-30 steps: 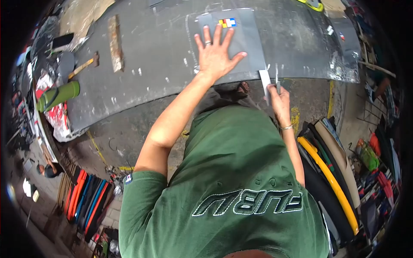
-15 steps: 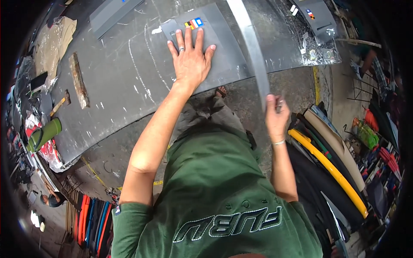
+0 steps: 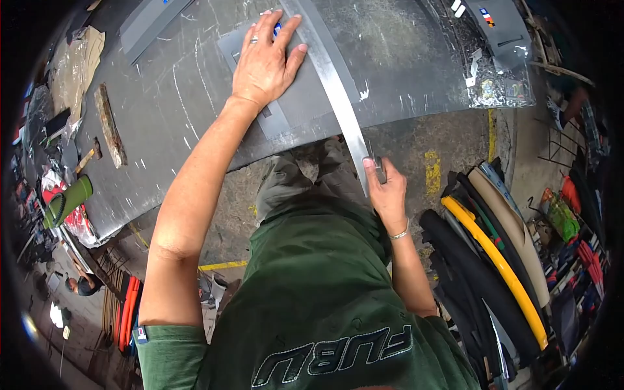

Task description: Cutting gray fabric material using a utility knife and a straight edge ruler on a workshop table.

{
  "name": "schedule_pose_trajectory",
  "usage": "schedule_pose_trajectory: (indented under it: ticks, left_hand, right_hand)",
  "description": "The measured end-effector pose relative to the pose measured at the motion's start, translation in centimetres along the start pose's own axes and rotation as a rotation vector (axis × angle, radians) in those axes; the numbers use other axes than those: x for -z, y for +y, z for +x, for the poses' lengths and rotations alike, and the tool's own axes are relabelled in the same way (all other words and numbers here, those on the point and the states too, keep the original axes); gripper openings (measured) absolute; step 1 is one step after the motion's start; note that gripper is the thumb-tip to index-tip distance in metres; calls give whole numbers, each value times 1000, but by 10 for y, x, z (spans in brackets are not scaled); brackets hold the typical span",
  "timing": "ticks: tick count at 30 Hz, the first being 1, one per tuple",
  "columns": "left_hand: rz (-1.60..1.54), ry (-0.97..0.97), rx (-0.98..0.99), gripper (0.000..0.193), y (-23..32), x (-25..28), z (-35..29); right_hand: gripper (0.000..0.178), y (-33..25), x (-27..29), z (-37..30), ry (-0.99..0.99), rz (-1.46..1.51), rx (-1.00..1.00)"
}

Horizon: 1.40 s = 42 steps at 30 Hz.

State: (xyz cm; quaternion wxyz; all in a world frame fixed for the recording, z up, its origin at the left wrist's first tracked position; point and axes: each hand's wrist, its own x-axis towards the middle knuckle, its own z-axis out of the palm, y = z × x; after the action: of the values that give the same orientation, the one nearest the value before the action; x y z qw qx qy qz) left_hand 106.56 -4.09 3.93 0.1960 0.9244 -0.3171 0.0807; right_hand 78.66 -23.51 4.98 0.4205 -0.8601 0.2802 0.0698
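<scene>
On the dark worktable (image 3: 162,117) lies a thin grey sheet (image 3: 305,101), with a small colourful printed patch (image 3: 277,29) mostly hidden under my left fingers. My left hand (image 3: 266,62) rests flat on the sheet, fingers spread, its fingertips beside a long metal straightedge (image 3: 335,91). The straightedge slants across the sheet and sticks out past the table's near edge. My right hand (image 3: 388,192) is closed at its near end, thumb against the metal. A small metallic thing also shows between the right fingers; its kind I cannot make out.
A wooden strip (image 3: 109,123), a hammer (image 3: 90,155) and a green roll (image 3: 70,198) lie on the table's left. Another grey piece (image 3: 497,32) with a patch is at the far right. Rolls of material, one yellow (image 3: 500,270), stand at my right.
The straightedge has swung left and come down across the grey sheet, my right hand moving left with it. My left hand has shifted left and farther up, covering most of the patch.
</scene>
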Motion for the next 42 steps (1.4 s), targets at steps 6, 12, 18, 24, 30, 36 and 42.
schedule_pose_trajectory:
  ticks: [6, 12, 18, 24, 30, 36, 42]
  left_hand:
    - [129, -42, -36, 62, 3, 1, 3]
    - [57, -69, -2, 66, 3, 1, 2]
    - [103, -66, -33, 67, -4, 2, -1]
    - [78, -374, 97, 77, 33, 34, 24]
    - [-637, 254, -244, 81, -9, -20, 6]
    - [-11, -179, 6, 78, 17, 14, 11]
    - [62, -73, 20, 77, 1, 5, 0]
  right_hand:
    - [43, -36, -5, 39, 91, 196, 52]
    - [39, -25, -4, 31, 6, 269, -85]
    - [40, -22, 12, 23, -120, 263, -148]
    - [34, -31, -11, 52, -108, 566, -331]
    - [30, -44, -5, 50, -62, 525, -220]
    - [31, -46, -1, 52, -66, 507, -286]
    - [34, -48, -6, 52, -32, 503, -283]
